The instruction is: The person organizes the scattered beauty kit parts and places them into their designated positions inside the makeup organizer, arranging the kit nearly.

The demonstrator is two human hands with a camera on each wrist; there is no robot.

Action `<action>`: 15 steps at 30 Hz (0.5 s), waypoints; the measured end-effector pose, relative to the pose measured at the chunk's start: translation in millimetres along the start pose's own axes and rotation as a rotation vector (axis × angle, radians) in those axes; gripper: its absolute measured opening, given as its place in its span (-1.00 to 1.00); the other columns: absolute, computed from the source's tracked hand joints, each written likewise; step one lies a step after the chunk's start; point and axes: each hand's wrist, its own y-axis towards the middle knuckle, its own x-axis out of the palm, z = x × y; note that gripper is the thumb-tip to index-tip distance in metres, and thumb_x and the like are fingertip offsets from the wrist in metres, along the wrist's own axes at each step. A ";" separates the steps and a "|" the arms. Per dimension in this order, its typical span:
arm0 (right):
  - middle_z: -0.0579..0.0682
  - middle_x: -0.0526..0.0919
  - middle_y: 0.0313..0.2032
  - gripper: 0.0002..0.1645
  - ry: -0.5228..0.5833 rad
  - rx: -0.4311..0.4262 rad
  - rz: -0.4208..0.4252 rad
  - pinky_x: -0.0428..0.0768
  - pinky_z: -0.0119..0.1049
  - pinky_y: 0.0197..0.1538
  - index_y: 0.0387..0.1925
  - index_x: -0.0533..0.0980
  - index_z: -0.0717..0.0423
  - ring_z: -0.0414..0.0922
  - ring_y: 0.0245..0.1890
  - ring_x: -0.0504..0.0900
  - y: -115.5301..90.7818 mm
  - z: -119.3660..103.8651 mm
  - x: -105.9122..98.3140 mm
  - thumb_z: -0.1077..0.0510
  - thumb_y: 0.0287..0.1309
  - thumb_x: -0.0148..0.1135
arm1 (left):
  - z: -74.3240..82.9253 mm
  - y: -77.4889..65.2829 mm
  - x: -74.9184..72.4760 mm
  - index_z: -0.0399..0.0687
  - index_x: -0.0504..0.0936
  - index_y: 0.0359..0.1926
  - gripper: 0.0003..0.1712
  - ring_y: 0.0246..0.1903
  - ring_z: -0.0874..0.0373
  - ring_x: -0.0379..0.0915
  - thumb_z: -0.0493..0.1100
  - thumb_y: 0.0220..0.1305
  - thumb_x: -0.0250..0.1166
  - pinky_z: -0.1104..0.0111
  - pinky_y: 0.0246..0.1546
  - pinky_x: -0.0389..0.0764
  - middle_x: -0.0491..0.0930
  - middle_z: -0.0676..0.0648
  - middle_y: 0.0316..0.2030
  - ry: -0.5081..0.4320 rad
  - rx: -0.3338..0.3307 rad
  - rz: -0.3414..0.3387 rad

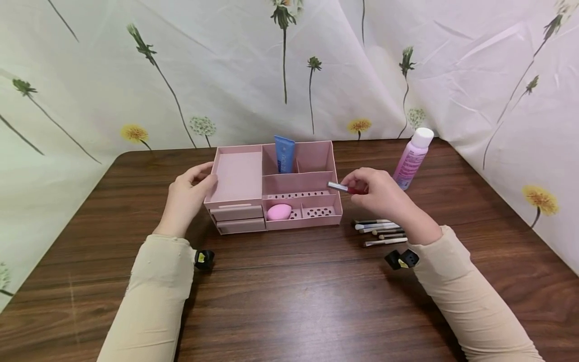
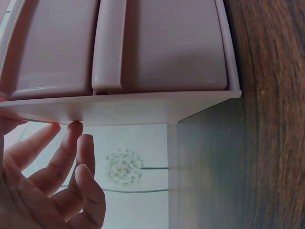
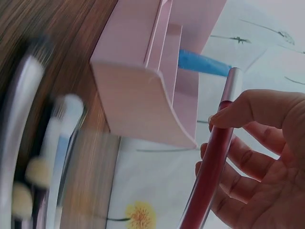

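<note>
A pink makeup organizer point(image 1: 239, 176) stands on the table, with two drawers at its front left. My left hand point(image 1: 187, 193) touches its left side wall; in the left wrist view the fingers point(image 2: 71, 143) are loosely bent against that wall. In my right hand point(image 1: 377, 191) I hold a lip gloss tube point(image 3: 212, 162), dark red with a silver cap point(image 1: 336, 186), pinched between thumb and fingers. The cap end points left, close to the organizer's right wall. A blue squeeze tube point(image 1: 284, 155) stands in a back compartment, and a pink makeup sponge point(image 1: 279, 212) lies in a front one.
Several makeup brushes point(image 1: 384, 242) lie on the table below my right hand. A pink spray bottle with a white cap point(image 1: 412, 158) stands behind that hand, at the right. A flower-printed cloth point(image 1: 235, 75) hangs behind the brown wooden table point(image 1: 289, 301).
</note>
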 end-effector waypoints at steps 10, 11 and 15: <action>0.07 0.68 -0.32 -0.70 0.038 -0.031 -0.016 0.54 -0.23 -0.22 -0.17 0.64 0.19 -0.07 -0.34 0.59 9.4 -17.9 15.4 0.41 -0.02 0.28 | 0.5 -1.0 -0.6 0.00 0.42 0.39 -0.40 0.01 -0.06 0.39 0.09 0.43 0.04 0.26 -0.12 0.33 0.54 -0.28 0.05 -0.014 -0.016 -0.010; 0.07 0.67 -0.33 -0.70 0.041 -0.034 -0.018 0.54 -0.23 -0.22 -0.17 0.64 0.19 -0.06 -0.34 0.59 10.1 -19.5 16.5 0.41 -0.02 0.29 | 0.4 -1.2 -0.8 0.00 0.42 0.39 -0.41 0.02 -0.07 0.39 0.09 0.43 0.04 0.26 -0.11 0.33 0.55 -0.28 0.05 -0.015 -0.015 -0.009; 0.05 0.65 -0.36 -0.70 0.030 -0.047 -0.018 0.50 -0.24 -0.27 -0.17 0.64 0.17 -0.05 -0.38 0.55 12.5 -23.9 19.4 0.39 -0.01 0.28 | 0.1 -1.3 -0.7 0.01 0.43 0.39 -0.41 0.04 -0.08 0.40 0.08 0.42 0.04 0.25 -0.10 0.33 0.55 -0.28 0.04 -0.016 -0.011 -0.008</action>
